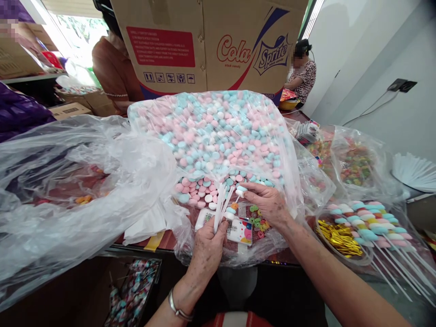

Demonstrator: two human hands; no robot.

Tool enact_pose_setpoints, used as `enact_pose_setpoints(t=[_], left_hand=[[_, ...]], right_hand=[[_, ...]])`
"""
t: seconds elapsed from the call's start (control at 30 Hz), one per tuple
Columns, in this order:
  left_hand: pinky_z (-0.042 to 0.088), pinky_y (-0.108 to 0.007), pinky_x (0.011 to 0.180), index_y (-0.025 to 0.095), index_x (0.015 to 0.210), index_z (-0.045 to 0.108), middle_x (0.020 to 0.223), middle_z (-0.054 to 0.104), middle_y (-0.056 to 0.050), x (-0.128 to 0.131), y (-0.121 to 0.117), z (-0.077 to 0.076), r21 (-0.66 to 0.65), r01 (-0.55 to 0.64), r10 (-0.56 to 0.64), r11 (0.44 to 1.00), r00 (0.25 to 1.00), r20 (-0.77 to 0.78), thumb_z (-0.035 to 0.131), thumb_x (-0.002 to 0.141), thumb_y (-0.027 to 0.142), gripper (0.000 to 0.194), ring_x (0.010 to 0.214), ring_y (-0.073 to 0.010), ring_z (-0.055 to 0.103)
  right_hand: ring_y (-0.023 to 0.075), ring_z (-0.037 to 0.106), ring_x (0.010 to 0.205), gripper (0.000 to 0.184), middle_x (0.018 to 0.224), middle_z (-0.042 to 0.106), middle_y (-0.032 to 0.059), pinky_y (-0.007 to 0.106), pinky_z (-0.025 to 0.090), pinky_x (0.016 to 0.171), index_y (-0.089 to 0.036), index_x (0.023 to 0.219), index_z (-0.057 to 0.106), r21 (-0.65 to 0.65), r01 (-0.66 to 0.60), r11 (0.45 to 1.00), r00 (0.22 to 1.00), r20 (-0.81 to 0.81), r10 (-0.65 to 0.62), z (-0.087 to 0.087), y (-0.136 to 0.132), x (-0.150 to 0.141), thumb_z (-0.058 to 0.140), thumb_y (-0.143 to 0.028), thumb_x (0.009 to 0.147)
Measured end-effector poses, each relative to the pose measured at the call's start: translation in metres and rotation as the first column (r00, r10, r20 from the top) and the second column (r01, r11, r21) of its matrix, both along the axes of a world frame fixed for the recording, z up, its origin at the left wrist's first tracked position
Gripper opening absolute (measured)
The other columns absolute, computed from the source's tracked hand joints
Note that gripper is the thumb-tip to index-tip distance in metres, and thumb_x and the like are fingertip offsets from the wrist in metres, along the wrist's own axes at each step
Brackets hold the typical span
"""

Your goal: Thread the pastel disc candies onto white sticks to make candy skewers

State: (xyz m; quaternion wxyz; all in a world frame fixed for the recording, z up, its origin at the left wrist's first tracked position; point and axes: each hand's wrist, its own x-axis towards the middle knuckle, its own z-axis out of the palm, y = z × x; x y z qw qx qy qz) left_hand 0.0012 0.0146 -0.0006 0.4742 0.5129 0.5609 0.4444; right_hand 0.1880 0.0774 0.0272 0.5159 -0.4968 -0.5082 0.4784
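My left hand (211,238) is closed around a bundle of white sticks (221,202) that fan upward. Just above its thumb, a stick carries a white candy, a blue candy and an orange ring candy (235,206). My right hand (267,200) pinches a blue and white candy (240,190) at the upper end of that stick. Behind both hands lies a large clear bag of pink, blue and white candies (211,131), spilling out at its mouth. Green, yellow and red ring candies (259,220) lie below my right hand. A printed white packet (240,232) is beside my left hand.
Finished candy skewers (371,222) lie at right, beside a tub of gold twist ties (339,238). Bags of ring candies (354,165) and white sticks (415,170) stand behind. A cardboard box (207,45) blocks the back. Crumpled plastic (85,181) covers the left. Other people sit beyond.
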Motion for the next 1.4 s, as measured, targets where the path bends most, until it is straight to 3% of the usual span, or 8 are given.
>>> enact_pose_setpoints(t=[0.13, 0.3, 0.73, 0.93, 1.03, 1.17, 1.23, 1.4], left_hand=[[0.031, -0.023, 0.049, 0.018, 0.081, 0.073, 0.048, 0.051, 0.005, 0.000, 0.000, 0.000, 0.010, 0.012, -0.012, 1.000, 1.000, -0.025, 0.061, 0.086, 0.041, 0.026, 0.048, -0.0134, 0.042], [0.030, -0.023, 0.049, 0.018, 0.086, 0.072, 0.050, 0.048, 0.006, 0.001, -0.001, 0.000, -0.003, 0.020, -0.020, 1.000, 0.999, -0.040, 0.059, 0.088, 0.040, 0.026, 0.048, -0.0125, 0.038], [0.040, -0.024, 0.054, 0.018, 0.077, 0.071, 0.054, 0.058, 0.002, -0.001, 0.000, -0.001, 0.045, -0.026, 0.029, 0.999, 0.997, -0.067, 0.061, 0.085, 0.039, 0.025, 0.057, -0.0165, 0.052], [0.034, -0.023, 0.049, 0.018, 0.074, 0.065, 0.051, 0.048, 0.006, 0.000, -0.001, 0.000, 0.022, -0.036, 0.037, 0.999, 0.996, -0.077, 0.059, 0.087, 0.043, 0.029, 0.049, -0.0120, 0.040], [0.030, -0.023, 0.046, 0.018, 0.074, 0.063, 0.051, 0.046, 0.007, 0.000, 0.000, -0.004, 0.015, -0.035, 0.036, 0.999, 0.997, -0.074, 0.056, 0.088, 0.043, 0.029, 0.047, -0.0111, 0.038], [0.028, -0.022, 0.044, 0.017, 0.077, 0.064, 0.051, 0.046, 0.007, 0.000, 0.001, -0.009, 0.020, -0.019, 0.020, 1.000, 0.999, -0.046, 0.056, 0.088, 0.043, 0.030, 0.045, -0.0104, 0.037], [0.027, -0.022, 0.044, 0.017, 0.077, 0.064, 0.050, 0.046, 0.007, 0.000, 0.000, -0.010, 0.016, -0.014, 0.015, 1.000, 0.999, -0.030, 0.057, 0.088, 0.044, 0.030, 0.045, -0.0100, 0.036], [0.025, -0.022, 0.042, 0.018, 0.076, 0.063, 0.048, 0.046, 0.007, 0.000, -0.001, -0.012, -0.013, -0.010, 0.010, 1.000, 1.000, 0.005, 0.057, 0.087, 0.048, 0.033, 0.042, -0.0097, 0.035]], right_hand=[[0.0245, 0.069, 0.106, 0.025, 0.107, 0.076, -0.0003, 0.044, 0.052, 0.100, -0.029, 0.102, 0.078, 0.071, -0.033, 0.997, 0.994, 0.106, 0.025, -0.008, 0.000, 0.001, 0.073, -0.033, 0.078], [0.0226, 0.074, 0.087, 0.031, 0.107, 0.076, 0.0007, 0.042, 0.061, 0.084, -0.028, 0.108, 0.076, -0.006, -0.037, 0.999, 0.999, -0.001, 0.037, -0.014, -0.005, -0.006, 0.071, -0.038, 0.079], [0.0200, 0.071, 0.102, 0.035, 0.114, 0.074, 0.0072, 0.032, 0.057, 0.092, -0.020, 0.121, 0.070, 0.436, -0.196, 0.878, 0.821, 0.563, -0.096, -0.017, -0.030, -0.032, 0.047, -0.025, 0.094], [0.0189, 0.071, 0.099, 0.039, 0.115, 0.074, 0.0046, 0.031, 0.056, 0.088, -0.023, 0.132, 0.062, 0.353, -0.270, 0.896, 0.743, 0.668, -0.040, 0.008, -0.026, -0.010, 0.047, -0.025, 0.095], [0.0195, 0.070, 0.087, 0.034, 0.102, 0.077, 0.0042, 0.030, 0.054, 0.079, -0.023, 0.125, 0.065, 0.222, -0.130, 0.966, 0.567, 0.816, -0.111, 0.025, -0.013, 0.021, 0.047, -0.026, 0.096], [0.0249, 0.066, 0.091, 0.021, 0.091, 0.074, 0.0117, 0.031, 0.047, 0.078, -0.017, 0.091, 0.073, -0.075, -0.224, 0.972, 0.019, 0.997, 0.081, 0.027, 0.000, 0.042, 0.052, -0.021, 0.092], [0.0264, 0.064, 0.093, 0.020, 0.091, 0.072, 0.0145, 0.032, 0.045, 0.078, -0.015, 0.087, 0.072, -0.159, -0.256, 0.954, -0.153, 0.981, 0.123, 0.020, 0.002, 0.041, 0.052, -0.017, 0.091], [0.0259, 0.063, 0.092, 0.021, 0.097, 0.071, 0.0147, 0.031, 0.042, 0.075, -0.015, 0.097, 0.069, -0.194, -0.252, 0.948, -0.175, 0.973, 0.152, 0.015, 0.003, 0.034, 0.051, -0.010, 0.087]])
